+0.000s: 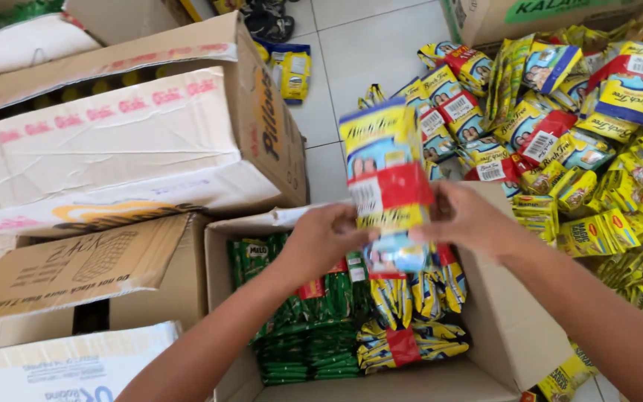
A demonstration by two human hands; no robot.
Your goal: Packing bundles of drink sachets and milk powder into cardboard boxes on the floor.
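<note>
My left hand [323, 238] and my right hand [465, 217] together grip a strip of yellow, blue and red sachet packs [383, 167], held upright over an open cardboard box [500, 327]. Inside the box lie green sachet bundles [303, 346] on the left and yellow sachet bundles [411, 339] on the right. The lower end of the held strip hangs just above the yellow bundles.
A large heap of yellow, blue and red sachet packs [582, 141] covers the tiled floor at the right. Closed and flattened cardboard boxes [120, 141] stand at the left. Another box [515, 15] sits at the top right. White floor tiles [366, 52] show between them.
</note>
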